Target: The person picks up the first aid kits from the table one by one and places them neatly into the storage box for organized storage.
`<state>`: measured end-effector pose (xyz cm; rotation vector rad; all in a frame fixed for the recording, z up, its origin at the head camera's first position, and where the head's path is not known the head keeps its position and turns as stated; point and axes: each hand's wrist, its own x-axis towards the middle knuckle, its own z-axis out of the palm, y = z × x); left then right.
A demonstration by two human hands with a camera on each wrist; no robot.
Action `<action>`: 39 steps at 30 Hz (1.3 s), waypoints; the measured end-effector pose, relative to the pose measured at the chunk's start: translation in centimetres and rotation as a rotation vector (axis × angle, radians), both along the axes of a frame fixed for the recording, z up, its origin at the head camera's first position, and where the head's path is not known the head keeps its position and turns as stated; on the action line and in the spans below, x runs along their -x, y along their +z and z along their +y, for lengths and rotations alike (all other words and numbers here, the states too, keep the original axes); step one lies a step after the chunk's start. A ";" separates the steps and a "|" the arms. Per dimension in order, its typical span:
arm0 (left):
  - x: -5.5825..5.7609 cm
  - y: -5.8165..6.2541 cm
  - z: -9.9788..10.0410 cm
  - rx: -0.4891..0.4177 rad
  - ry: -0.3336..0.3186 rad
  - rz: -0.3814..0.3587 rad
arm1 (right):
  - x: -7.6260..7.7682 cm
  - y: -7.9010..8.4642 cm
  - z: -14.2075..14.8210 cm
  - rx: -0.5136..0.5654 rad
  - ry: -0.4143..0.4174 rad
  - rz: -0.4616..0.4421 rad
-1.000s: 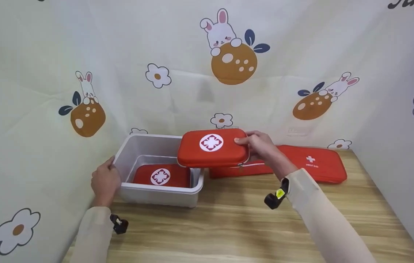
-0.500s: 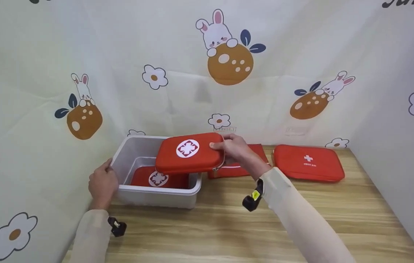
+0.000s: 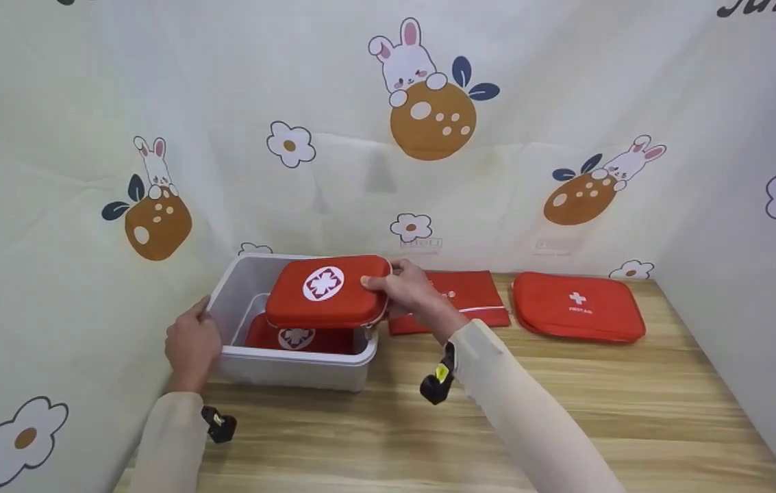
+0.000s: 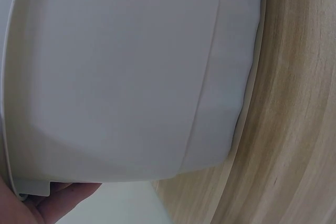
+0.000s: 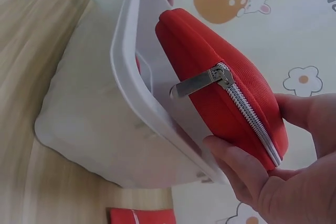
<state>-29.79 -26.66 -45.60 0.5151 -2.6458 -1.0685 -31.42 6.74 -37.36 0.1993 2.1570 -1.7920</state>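
My right hand [image 3: 411, 291] pinches the right end of a red zippered first-aid case [image 3: 333, 305], thumb on top and fingers underneath. The case hangs, slightly tilted, over the opening of a grey plastic bin [image 3: 295, 370]. In the right wrist view its silver zipper [image 5: 249, 114] runs along the edge and looks shut. At the bin's left side my left hand [image 3: 192, 346] grips the rim; the left wrist view shows fingers [image 4: 65, 200] curled under it. Inside the bin lies another red case [image 3: 329, 341] with a white cross emblem, partly hidden by the held one.
Right of the bin, a flat red pouch [image 3: 470, 294] lies on the wooden table [image 3: 497, 424]. Farther right lies a red first-aid case [image 3: 578, 308] with a white cross. A patterned curtain [image 3: 340, 192] stands behind and on both sides.
My right hand has carried the red first-aid case leftward and slightly down, from the bin's right edge to over its opening. My left hand has stayed on the rim.
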 end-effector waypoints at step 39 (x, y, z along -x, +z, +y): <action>0.0 -0.3 -0.1 -0.012 0.002 0.012 | -1.1 -2.6 -6.4 -0.164 -0.022 0.084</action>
